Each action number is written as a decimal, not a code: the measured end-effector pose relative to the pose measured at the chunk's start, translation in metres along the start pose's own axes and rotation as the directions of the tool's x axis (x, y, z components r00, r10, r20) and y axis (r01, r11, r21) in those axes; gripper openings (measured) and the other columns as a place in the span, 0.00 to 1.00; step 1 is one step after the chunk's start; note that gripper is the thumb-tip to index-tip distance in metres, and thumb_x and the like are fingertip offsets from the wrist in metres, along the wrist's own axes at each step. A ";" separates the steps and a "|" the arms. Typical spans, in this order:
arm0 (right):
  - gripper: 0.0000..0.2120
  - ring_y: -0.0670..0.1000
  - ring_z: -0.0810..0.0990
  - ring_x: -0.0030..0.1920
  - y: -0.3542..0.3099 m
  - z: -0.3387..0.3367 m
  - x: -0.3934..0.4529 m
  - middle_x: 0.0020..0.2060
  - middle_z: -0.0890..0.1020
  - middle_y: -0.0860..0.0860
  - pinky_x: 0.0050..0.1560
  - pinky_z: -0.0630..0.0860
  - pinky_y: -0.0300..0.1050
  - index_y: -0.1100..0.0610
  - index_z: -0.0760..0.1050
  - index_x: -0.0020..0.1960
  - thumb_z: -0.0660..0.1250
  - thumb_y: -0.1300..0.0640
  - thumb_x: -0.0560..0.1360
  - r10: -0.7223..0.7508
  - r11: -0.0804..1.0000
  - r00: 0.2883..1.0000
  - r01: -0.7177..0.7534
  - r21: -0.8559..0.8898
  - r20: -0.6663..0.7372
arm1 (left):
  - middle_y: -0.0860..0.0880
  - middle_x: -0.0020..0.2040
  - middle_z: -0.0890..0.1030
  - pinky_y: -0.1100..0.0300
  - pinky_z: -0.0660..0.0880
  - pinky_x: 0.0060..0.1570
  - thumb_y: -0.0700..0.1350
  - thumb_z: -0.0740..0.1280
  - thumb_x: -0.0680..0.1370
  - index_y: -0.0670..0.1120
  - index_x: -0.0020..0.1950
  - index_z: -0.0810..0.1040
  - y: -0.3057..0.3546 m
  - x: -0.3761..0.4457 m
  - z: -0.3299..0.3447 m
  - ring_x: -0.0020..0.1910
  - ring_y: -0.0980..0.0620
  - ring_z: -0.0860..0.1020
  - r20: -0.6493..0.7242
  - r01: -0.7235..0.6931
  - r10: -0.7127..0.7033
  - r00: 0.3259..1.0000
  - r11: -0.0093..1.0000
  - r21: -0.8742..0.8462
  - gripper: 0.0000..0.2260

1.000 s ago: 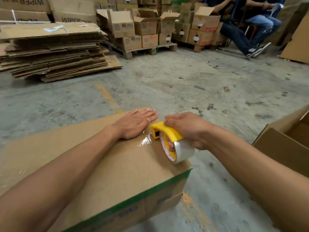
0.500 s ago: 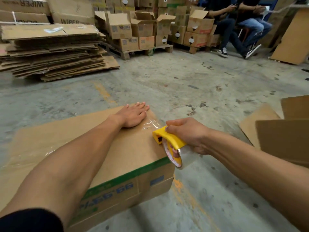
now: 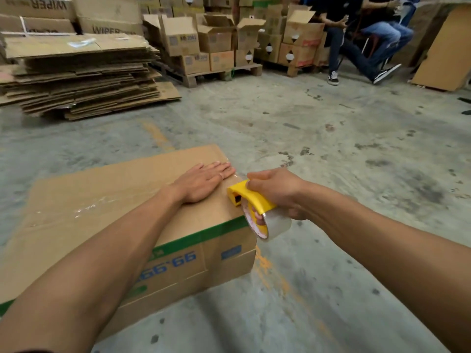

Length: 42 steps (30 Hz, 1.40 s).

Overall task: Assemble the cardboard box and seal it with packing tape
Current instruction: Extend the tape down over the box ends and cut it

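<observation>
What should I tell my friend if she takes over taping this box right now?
Left hand: flat, fingers straight, pressing the box top near its far right corner.
Right hand: grips the yellow tape dispenser at the box's right edge.
Done: flaps closed, clear tape lies along the top.
Left: probably cut the tape and press the end down the side.
</observation>
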State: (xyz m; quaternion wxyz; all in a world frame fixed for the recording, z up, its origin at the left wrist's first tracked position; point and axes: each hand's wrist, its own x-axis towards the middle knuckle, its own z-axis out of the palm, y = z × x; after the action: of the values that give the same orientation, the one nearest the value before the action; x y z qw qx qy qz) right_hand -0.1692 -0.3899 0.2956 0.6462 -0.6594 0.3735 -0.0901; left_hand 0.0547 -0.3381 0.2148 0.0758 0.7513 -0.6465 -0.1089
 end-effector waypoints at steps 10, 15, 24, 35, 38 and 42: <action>0.23 0.55 0.73 0.17 0.028 -0.006 -0.029 0.31 0.77 0.61 0.20 0.74 0.44 0.56 0.69 0.72 0.65 0.62 0.79 0.010 0.996 0.997 -0.003 0.086 -0.078 | 0.56 0.80 0.52 0.47 0.44 0.74 0.50 0.50 0.84 0.56 0.78 0.56 0.018 -0.001 0.001 0.78 0.55 0.48 -0.026 0.067 -0.066 0.997 0.998 0.014 0.22; 0.18 0.51 0.74 0.18 0.026 0.000 -0.016 0.30 0.77 0.58 0.22 0.75 0.43 0.56 0.72 0.68 0.65 0.62 0.78 -0.050 0.995 0.993 0.060 0.086 -0.110 | 0.61 0.76 0.54 0.55 0.41 0.73 0.44 0.49 0.79 0.61 0.75 0.55 0.037 -0.019 0.014 0.76 0.62 0.50 -0.012 -0.173 0.173 0.985 0.979 -0.104 0.25; 0.19 0.54 0.73 0.17 0.034 -0.008 -0.039 0.27 0.77 0.59 0.22 0.76 0.44 0.55 0.72 0.69 0.66 0.61 0.79 0.011 0.992 0.997 0.000 0.125 -0.082 | 0.62 0.76 0.57 0.56 0.43 0.73 0.48 0.48 0.77 0.61 0.75 0.62 0.026 -0.012 0.014 0.77 0.62 0.52 -0.012 -0.145 0.145 0.989 0.983 -0.115 0.26; 0.14 0.55 0.74 0.20 0.036 -0.011 -0.044 0.31 0.78 0.60 0.26 0.77 0.47 0.53 0.76 0.63 0.66 0.60 0.79 0.119 0.981 0.991 -0.109 0.161 -0.056 | 0.59 0.78 0.58 0.55 0.43 0.73 0.48 0.47 0.76 0.58 0.75 0.63 0.031 -0.014 0.013 0.77 0.60 0.52 -0.005 -0.134 0.134 0.991 0.986 -0.095 0.27; 0.08 0.51 0.74 0.21 0.051 -0.017 -0.031 0.25 0.76 0.56 0.27 0.76 0.41 0.57 0.76 0.43 0.62 0.59 0.80 0.295 0.955 0.955 -0.295 0.034 0.021 | 0.59 0.78 0.58 0.54 0.42 0.74 0.47 0.47 0.76 0.58 0.75 0.64 0.034 -0.012 0.012 0.77 0.60 0.52 -0.008 -0.130 0.129 0.992 0.986 -0.104 0.27; 0.06 0.52 0.77 0.32 0.129 0.005 -0.037 0.36 0.77 0.55 0.31 0.74 0.38 0.59 0.75 0.43 0.61 0.60 0.78 0.560 0.720 0.828 -0.510 -0.470 -0.040 | 0.61 0.77 0.57 0.51 0.42 0.76 0.48 0.51 0.80 0.60 0.75 0.63 0.035 -0.014 0.015 0.77 0.61 0.51 -0.024 -0.115 0.113 0.993 0.986 -0.119 0.23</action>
State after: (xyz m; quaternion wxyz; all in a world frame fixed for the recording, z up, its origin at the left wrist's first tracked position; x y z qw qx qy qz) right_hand -0.2407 -0.3484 0.1899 0.4873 -0.6610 0.5238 0.2264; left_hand 0.0150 -0.3293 0.2106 0.1323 0.7081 -0.6800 -0.1367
